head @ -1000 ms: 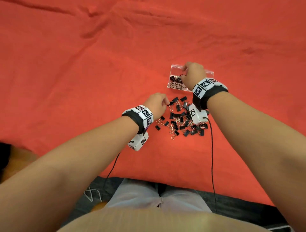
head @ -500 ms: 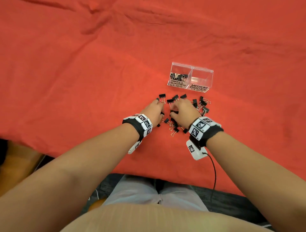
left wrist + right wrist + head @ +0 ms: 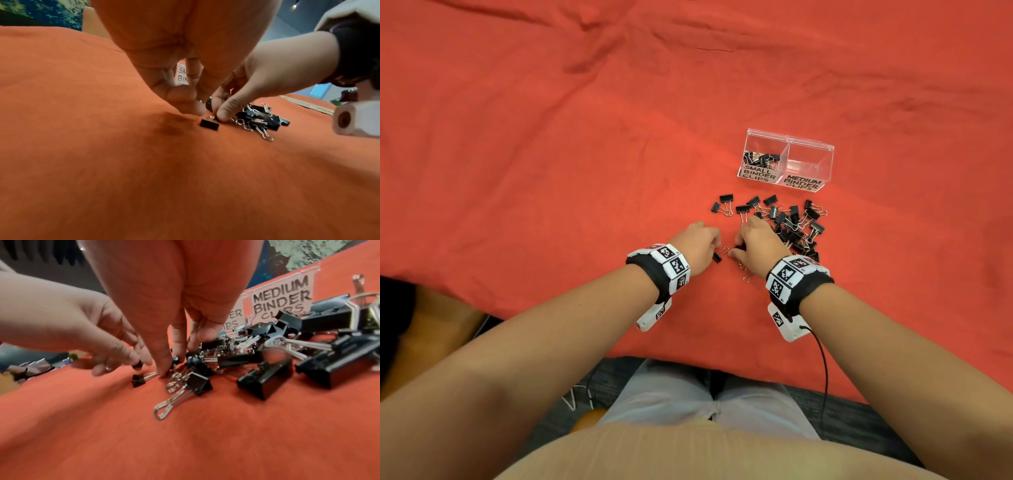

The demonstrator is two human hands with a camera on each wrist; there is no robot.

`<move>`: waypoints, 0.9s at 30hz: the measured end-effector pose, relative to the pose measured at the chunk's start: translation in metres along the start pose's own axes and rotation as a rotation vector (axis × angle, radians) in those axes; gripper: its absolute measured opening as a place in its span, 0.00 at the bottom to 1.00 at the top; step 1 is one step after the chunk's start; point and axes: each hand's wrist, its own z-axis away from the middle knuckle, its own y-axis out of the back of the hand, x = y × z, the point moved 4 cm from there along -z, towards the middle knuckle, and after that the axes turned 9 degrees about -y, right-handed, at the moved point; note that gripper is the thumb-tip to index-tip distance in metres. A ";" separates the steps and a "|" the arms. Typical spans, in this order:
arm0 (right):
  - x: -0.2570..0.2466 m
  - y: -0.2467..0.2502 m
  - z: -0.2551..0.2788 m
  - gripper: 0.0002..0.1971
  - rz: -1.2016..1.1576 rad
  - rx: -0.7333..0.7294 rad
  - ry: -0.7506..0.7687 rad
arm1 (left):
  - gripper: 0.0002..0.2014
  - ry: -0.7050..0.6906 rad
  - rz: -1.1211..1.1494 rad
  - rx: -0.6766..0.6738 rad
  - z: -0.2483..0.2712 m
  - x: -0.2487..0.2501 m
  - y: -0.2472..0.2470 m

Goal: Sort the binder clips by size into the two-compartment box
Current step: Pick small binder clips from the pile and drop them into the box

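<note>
Black small clip (image 3: 717, 257) lies between both hands: left hand (image 3: 697, 247) at 9 o'clock, right hand (image 3: 756, 247) at 3; whether their curled fingers grip anything is unclear.

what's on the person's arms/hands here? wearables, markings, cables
Both forearms are bare, no sleeves or gloves. Each wrist carries a black strap ringed with white tiles printed with black square fiducial markers. A white camera housing, also marker-tagged, hangs under each wrist. A thin black cable runs from the right one towards the lap. What may be a ring shows on the left hand.
</note>
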 end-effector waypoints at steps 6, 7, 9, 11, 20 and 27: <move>0.013 0.019 -0.005 0.08 -0.405 0.113 -0.160 | 0.10 0.060 -0.041 0.003 0.001 0.010 -0.010; 0.016 0.024 -0.007 0.07 -0.483 0.131 -0.194 | 0.11 0.066 -0.041 0.003 0.001 0.011 -0.011; 0.021 0.033 -0.011 0.05 -0.621 0.119 -0.246 | 0.15 0.056 -0.056 -0.013 0.002 0.014 -0.014; 0.020 0.041 -0.018 0.05 -0.739 0.056 -0.265 | 0.17 0.037 -0.076 -0.025 0.003 0.015 -0.015; -0.008 0.055 -0.058 0.07 -0.730 -0.037 -0.269 | 0.11 0.039 0.015 0.036 0.002 0.008 -0.008; -0.032 0.030 -0.074 0.14 -0.135 -0.040 -0.013 | 0.06 0.103 0.124 0.172 0.002 -0.009 0.014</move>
